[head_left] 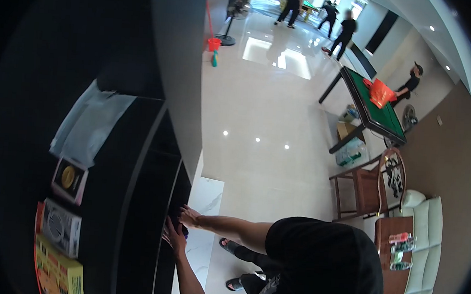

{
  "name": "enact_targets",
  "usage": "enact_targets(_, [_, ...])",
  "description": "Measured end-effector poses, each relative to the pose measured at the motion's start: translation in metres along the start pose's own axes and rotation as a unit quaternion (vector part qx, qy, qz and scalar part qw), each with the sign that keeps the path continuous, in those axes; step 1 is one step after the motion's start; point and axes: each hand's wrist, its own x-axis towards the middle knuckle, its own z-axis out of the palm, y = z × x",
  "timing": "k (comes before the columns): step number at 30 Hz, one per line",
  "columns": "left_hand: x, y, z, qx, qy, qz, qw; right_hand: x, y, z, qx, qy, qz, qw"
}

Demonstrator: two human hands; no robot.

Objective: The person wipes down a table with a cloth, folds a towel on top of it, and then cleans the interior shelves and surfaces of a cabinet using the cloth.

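Both of my hands are close together at the edge of the black counter (pixel 139 195). My left hand (pixel 174 238) has its fingers stretched out against the dark front of the counter. Just beside it, my right hand (pixel 189 217) reaches in with its fingers bent towards the same spot. A small dark bluish thing (pixel 185 231) shows between the two hands; its kind cannot be made out. The fingertips partly blend into the black surface.
On the counter lie a clear plastic bag (pixel 92 123), a dark box with a gold disc (pixel 70 180), a grey speaker-like box (pixel 61 226) and a yellow box (pixel 60 268). Behind stand a wooden chair (pixel 369 186), a green-topped table (pixel 362 93) and several people.
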Motion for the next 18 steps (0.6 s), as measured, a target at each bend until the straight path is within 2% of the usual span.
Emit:
enact_targets(2, [-0.024,-0.016,0.003,0.014,0.02,-0.002,1.0,-0.012,-0.025,0.002,-0.091,-0.061,0.015,0.994])
enact_targets(4, [-0.046,-0.027,-0.001,0.018,0.011,-0.05,0.999,-0.022,-0.048,-0.014,-0.115,-0.061,-0.033,0.991])
enact_targets(6, [-0.063,-0.04,-0.004,-0.017,0.025,-0.046,0.998,-0.033,-0.066,-0.029,-0.103,-0.076,-0.039,0.991])
enact_targets(9, [-0.091,-0.049,-0.018,-0.021,-0.011,-0.044,0.999,-0.05,-0.098,-0.005,-0.059,-0.033,-0.044,0.997])
enact_targets(10, [-0.101,-0.051,-0.019,-0.019,-0.006,-0.045,0.999,-0.063,-0.108,-0.002,-0.037,-0.055,-0.029,0.997])
enact_targets(12, [-0.131,-0.06,-0.023,0.064,-0.042,0.051,0.996,-0.089,-0.125,0.014,0.006,-0.054,-0.042,0.998])
enact_targets(14, [-0.168,-0.071,-0.009,-0.17,-0.082,0.017,0.982,-0.124,-0.14,0.023,0.02,-0.045,-0.058,0.997])
enact_targets(16, [-0.221,-0.061,-0.017,-0.269,-0.124,-0.083,0.951,-0.163,-0.157,0.016,0.049,-0.1,-0.032,0.993])
enact_targets(18, [-0.272,-0.062,-0.006,-0.316,-0.044,-0.046,0.947,-0.207,-0.16,0.014,0.098,-0.018,-0.066,0.993])
